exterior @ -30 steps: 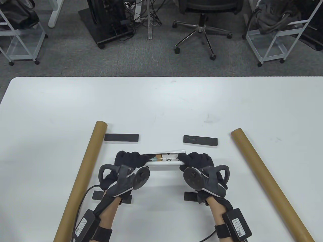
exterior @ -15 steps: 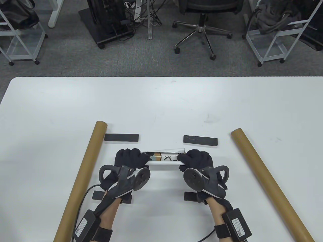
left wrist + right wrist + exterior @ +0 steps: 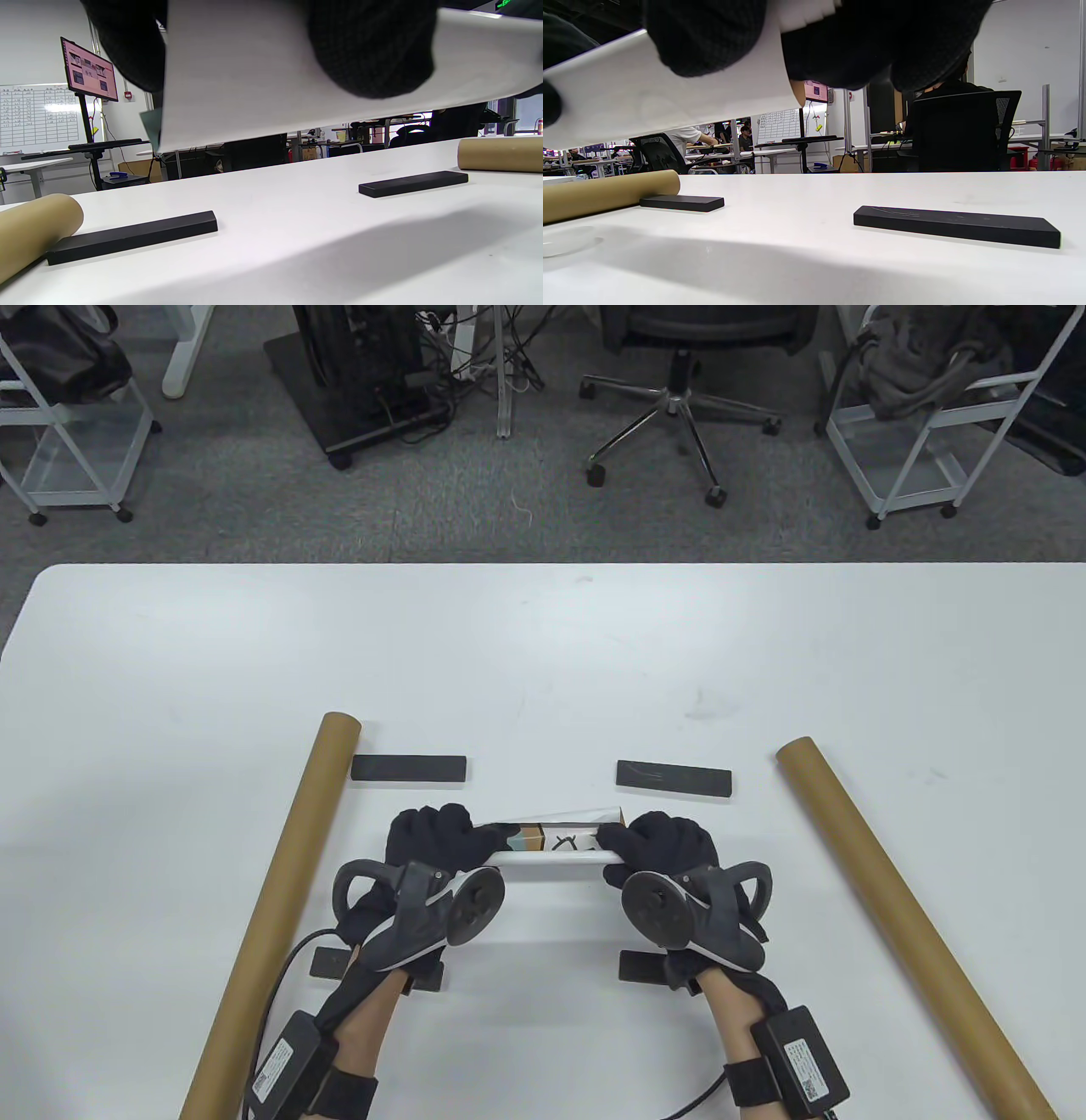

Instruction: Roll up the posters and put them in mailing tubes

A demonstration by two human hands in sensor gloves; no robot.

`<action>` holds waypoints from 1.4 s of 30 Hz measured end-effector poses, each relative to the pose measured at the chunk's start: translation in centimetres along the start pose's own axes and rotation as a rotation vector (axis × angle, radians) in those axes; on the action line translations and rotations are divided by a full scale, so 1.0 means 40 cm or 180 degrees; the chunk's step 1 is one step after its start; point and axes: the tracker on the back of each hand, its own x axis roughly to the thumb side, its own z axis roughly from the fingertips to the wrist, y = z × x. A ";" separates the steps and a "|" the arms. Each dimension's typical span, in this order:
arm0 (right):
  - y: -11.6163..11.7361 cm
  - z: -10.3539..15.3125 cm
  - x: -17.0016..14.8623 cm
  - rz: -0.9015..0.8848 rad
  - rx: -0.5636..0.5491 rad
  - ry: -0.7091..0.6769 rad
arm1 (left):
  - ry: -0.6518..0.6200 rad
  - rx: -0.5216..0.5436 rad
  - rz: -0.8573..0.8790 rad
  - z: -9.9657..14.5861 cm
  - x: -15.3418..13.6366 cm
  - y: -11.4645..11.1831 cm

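Rolled white paper poster [image 3: 556,848], its printed side showing at the open seam, is held just above the white table [image 3: 543,645] near the near edge. The left hand [image 3: 428,848] grips its left end, the right hand [image 3: 666,844] its right end, fingers curled around it. Two brown cardboard mailing tubes [image 3: 280,899] [image 3: 899,916] lie on either side, and black flat bars [image 3: 409,768] [image 3: 674,778] rest beyond the roll.
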 end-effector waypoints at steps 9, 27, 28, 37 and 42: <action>0.001 0.003 0.000 -0.0013 0.0025 -0.0010 | 0.0006 -0.0034 0.0104 0.001 0.000 -0.001; 0.010 0.000 0.003 -0.0028 0.0080 -0.0016 | 0.0042 -0.0064 0.0063 -0.002 -0.005 -0.010; 0.010 0.000 0.004 -0.0027 0.0080 -0.0015 | 0.0047 -0.0076 0.0095 -0.003 -0.007 -0.011; 0.010 -0.002 0.003 -0.0043 0.0083 0.0002 | 0.0106 0.0018 0.0049 -0.003 -0.011 -0.005; 0.012 -0.002 0.001 -0.0134 0.0050 0.0006 | 0.0104 0.0003 0.0088 -0.003 -0.006 -0.008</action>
